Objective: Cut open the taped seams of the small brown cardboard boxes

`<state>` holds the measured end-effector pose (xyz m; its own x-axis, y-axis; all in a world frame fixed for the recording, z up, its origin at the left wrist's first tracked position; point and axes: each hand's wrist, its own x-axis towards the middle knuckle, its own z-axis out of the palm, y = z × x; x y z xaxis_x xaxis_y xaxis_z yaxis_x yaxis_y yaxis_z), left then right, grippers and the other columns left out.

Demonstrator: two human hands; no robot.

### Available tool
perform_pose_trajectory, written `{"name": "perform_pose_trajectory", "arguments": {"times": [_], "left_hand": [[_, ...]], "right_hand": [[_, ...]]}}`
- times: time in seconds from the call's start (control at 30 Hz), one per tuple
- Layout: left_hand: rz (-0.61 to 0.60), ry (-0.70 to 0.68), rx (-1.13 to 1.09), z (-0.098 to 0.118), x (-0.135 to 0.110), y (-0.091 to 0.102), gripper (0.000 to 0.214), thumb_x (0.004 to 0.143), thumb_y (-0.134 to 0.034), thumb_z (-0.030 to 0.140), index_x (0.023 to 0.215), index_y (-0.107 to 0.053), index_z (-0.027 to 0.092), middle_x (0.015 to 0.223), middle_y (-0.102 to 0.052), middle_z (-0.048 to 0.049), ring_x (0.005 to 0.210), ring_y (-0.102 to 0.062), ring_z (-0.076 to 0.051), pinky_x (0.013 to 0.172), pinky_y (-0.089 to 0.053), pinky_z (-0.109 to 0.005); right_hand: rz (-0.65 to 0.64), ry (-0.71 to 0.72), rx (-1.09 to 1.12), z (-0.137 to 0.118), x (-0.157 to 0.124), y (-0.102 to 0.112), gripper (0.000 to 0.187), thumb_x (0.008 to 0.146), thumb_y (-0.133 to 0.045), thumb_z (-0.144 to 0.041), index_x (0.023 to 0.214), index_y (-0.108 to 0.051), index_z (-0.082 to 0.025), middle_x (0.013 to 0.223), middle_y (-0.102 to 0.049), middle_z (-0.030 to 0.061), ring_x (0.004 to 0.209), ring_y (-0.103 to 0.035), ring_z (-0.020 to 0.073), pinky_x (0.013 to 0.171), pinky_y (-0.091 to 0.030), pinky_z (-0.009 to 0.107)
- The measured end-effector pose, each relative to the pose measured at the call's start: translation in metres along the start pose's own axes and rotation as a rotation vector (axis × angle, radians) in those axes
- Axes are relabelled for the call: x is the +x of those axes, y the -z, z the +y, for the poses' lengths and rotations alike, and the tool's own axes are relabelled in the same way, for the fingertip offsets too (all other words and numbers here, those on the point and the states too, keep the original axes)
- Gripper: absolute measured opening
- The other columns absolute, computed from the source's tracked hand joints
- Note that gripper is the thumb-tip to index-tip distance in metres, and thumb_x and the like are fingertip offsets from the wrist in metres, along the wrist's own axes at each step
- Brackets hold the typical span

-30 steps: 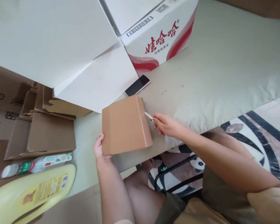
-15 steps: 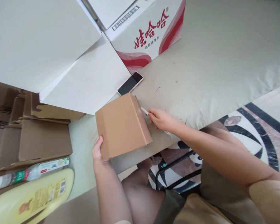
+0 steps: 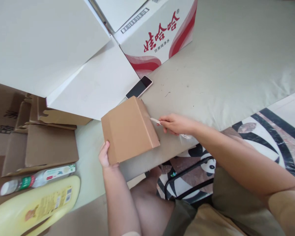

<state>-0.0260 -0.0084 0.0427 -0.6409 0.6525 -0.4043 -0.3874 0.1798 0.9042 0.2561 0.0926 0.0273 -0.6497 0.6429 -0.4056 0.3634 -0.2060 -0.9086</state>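
A small brown cardboard box (image 3: 127, 131) is tilted up off the light-covered surface. My left hand (image 3: 105, 155) grips its lower left corner, thumb on the near face and the other fingers mostly hidden behind. On the other side, my right hand (image 3: 174, 124) is closed around a slim white blade-like tool (image 3: 156, 121). The tool's tip points at the box's right side face, close to its edge; I cannot tell whether it touches. Below the right wrist, a small white piece with dark marks (image 3: 186, 136) shows; whether the hand holds it is unclear.
A phone (image 3: 139, 87) lies just beyond the box. Behind stand a white-and-red carton (image 3: 159, 39) and a large white box (image 3: 93, 78). Folded cardboard (image 3: 51, 144), a clear bottle (image 3: 36, 180) and a yellow jug (image 3: 39, 209) are at left. A black metal frame (image 3: 186, 167) is below.
My right hand and the white tool have moved slightly right, away from the box. The box has tipped a little in my left hand. The whole view has shifted slightly.
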Motion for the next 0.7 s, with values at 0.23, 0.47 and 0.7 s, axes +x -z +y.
{"name": "perform_pose_trajectory", "arguments": {"times": [0.23, 0.47, 0.7], "left_hand": [[0.041, -0.025, -0.196, 0.003, 0.012, 0.005, 0.021, 0.089, -0.051, 0.027, 0.095, -0.069, 0.02, 0.077, -0.075, 0.0002, 0.065, -0.07, -0.015, 0.056, -0.052, -0.025], [0.008, -0.018, -0.258, -0.002, 0.02, 0.01, 0.017, 0.087, -0.057, 0.028, 0.099, -0.067, 0.021, 0.084, -0.076, 0.0, 0.073, -0.071, -0.018, 0.068, -0.055, -0.029], [-0.101, -0.026, -0.28, -0.016, 0.01, -0.002, 0.029, 0.082, -0.063, 0.031, 0.109, -0.068, 0.021, 0.091, -0.076, -0.0028, 0.076, -0.071, -0.02, 0.063, -0.054, -0.029]], "right_hand": [[0.406, 0.062, -0.093, 0.01, 0.001, 0.013, 0.014, 0.088, -0.048, -0.019, 0.092, -0.061, -0.021, 0.074, -0.058, 0.0004, 0.061, -0.048, 0.0126, 0.054, -0.035, 0.024], [0.251, 0.104, -0.149, 0.008, 0.003, -0.012, 0.012, 0.089, -0.045, -0.018, 0.082, -0.055, -0.021, 0.06, -0.053, -0.0021, 0.058, -0.049, 0.0137, 0.056, -0.034, 0.025], [0.135, 0.094, -0.022, 0.01, 0.008, -0.053, 0.008, 0.093, -0.041, -0.018, 0.091, -0.047, -0.022, 0.061, -0.056, -0.0054, 0.05, -0.058, 0.0104, 0.052, -0.041, 0.021]]}}
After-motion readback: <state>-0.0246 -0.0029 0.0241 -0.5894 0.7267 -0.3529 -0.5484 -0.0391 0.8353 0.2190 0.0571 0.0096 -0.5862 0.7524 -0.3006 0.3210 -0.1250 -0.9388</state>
